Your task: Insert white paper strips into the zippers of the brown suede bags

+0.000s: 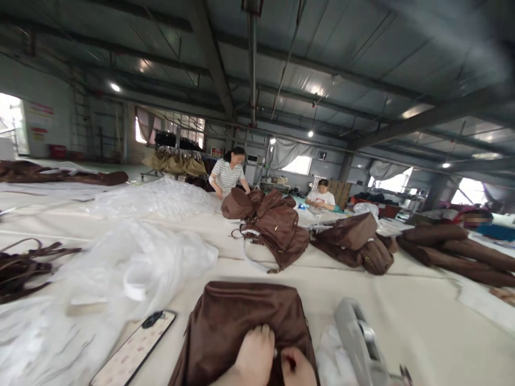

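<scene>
A dark brown bag (pixel 249 303) with a soft, shiny surface lies on the table right in front of me. My left hand (pixel 256 354) is on its front, fingers bent and closed on the bag's material. Close beside it, my right hand (pixel 296 368) has its fingers curled in a pinch against the bag; what they hold is hidden. A small light, metallic-looking spot shows between the two hands, too small to name. The bag's lower part runs out of view.
A patterned phone (pixel 134 347) and clear plastic bags (pixel 161 257) lie to the left. A grey tape dispenser-like device (pixel 360 338) stands at the right. Brown backpacks (pixel 277 222) and a further brown pile (pixel 450 246) lie ahead. Two people (pixel 228 174) work across the table.
</scene>
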